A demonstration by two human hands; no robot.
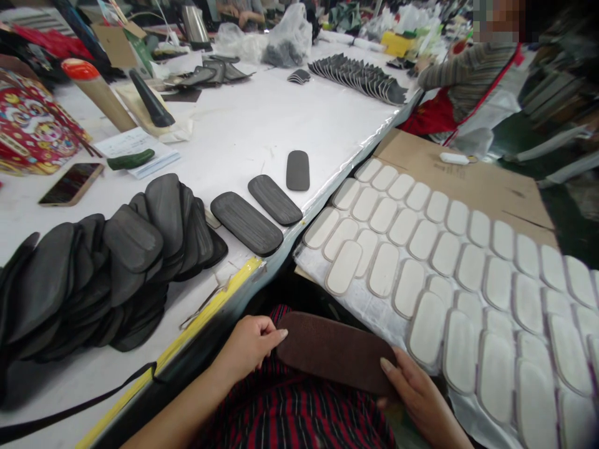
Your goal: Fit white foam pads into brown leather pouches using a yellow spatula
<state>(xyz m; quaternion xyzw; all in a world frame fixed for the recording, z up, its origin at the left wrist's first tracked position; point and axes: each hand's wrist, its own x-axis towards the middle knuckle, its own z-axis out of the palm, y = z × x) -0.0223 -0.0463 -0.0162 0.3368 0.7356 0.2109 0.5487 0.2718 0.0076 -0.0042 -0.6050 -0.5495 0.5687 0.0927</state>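
Above my lap I hold a dark brown oblong piece with rounded ends, which looks like leather. My left hand pinches its left end, thumb on top. At the right end my right hand grips it, thumb over the face and fingers underneath. On the white table just ahead lie two black oblong pieces, a larger one and a narrower one, and a small grey one. To the left is a heap of black oblong pieces. Rows of cream-faced oblong pieces cover a board at right.
A phone, a cucumber on paper and an orange-topped container stand at the left of the table. A black strap crosses its near edge. Rows of dark pieces lie farther back, near a seated person.
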